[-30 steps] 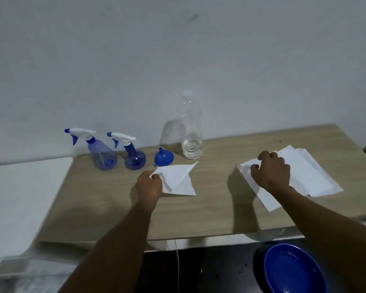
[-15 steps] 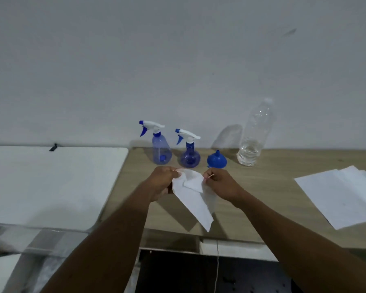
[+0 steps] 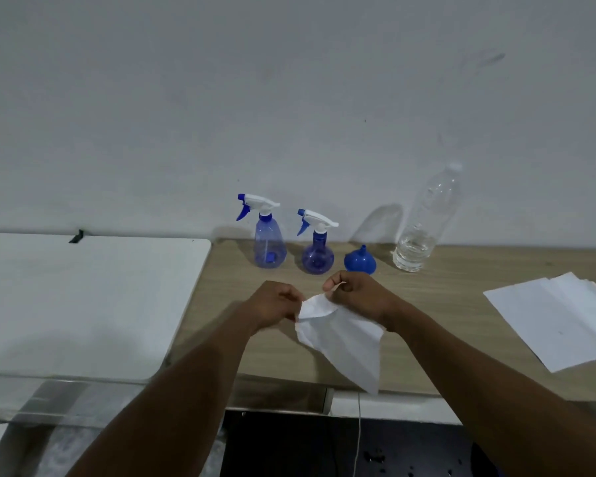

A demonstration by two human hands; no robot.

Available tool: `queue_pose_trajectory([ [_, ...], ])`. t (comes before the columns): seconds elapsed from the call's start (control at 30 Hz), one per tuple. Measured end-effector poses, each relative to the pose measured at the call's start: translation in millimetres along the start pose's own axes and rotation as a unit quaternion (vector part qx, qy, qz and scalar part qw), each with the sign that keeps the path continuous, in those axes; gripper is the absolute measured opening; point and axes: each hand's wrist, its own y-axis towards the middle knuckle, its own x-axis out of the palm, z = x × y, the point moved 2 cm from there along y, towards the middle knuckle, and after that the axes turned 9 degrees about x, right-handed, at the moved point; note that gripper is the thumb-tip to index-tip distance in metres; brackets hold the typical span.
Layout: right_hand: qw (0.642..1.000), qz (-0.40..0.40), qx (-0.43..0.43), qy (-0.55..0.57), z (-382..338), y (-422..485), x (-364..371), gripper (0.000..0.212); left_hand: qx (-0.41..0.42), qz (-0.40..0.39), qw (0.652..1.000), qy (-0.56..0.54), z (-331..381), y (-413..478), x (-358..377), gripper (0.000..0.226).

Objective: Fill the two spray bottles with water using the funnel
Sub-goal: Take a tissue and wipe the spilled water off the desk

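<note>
1. Wooden tabletop, pale wall behind.
2. One paper sheet, pinched by left hand and right hand.
3. Just beyond that grip: tall spray bottle, round spray bottle, funnel, water bottle.

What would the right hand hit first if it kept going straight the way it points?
Likely the round spray bottle: the right hand, pinching the tissue, points forward-left along its forearm toward it. The funnel sits close beside that line, so it might be clipped first; depth is unclear.

Two blue spray bottles, a taller one and a round one, upright by the wall, blue funnel inverted (spout up) beside them, clear water bottle nearly empty.
</note>
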Motion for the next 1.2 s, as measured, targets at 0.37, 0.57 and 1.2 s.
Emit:
queue_pose_trajectory([
  [0.37, 0.994, -0.018, 0.087, 0.065, 54.6, 3.0, -12.1, 0.006, -0.076, 0.069, 0.983, -0.155, -28.6, 6.2, -13.3, 0.015],
  [0.57, 0.977, 0.032, 0.057, 0.204, 69.0, 8.8, 7.6, 0.023, -0.099, 0.058, 0.960, -0.254, -35.7, -0.4, -19.3, 0.027],
  [1.2, 0.977, 0.039, 0.118, 0.173, 63.6, 6.5, 19.4, 0.022, -0.113, 0.101, 0.933, -0.326, -43.4, -7.6, -17.9, 0.015],
])
